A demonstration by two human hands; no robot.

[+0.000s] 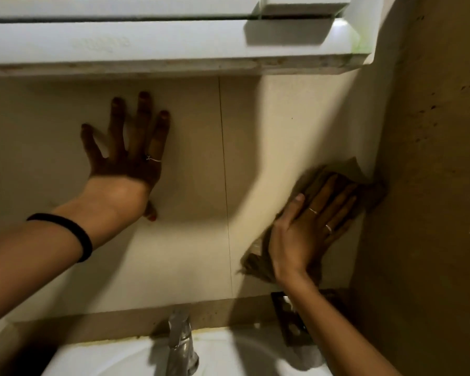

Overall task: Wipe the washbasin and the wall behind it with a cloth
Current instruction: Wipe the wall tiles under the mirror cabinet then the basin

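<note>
The pale tiled wall (196, 164) rises behind the white washbasin (228, 354), whose rim shows at the bottom. My right hand (307, 226) lies flat on a brown cloth (345, 172) and presses it against the wall near the right corner. Cloth edges stick out above the fingers and below the palm. My left hand (130, 147) is spread wide with its palm against the wall, left of a vertical tile joint, holding nothing. A black band circles my left wrist.
A metal tap (181, 343) stands at the basin's back edge. A dark soap holder (291, 318) sits on the ledge under my right forearm. A white cabinet shelf (174, 44) overhangs the wall. A brown side wall (432, 185) closes the right.
</note>
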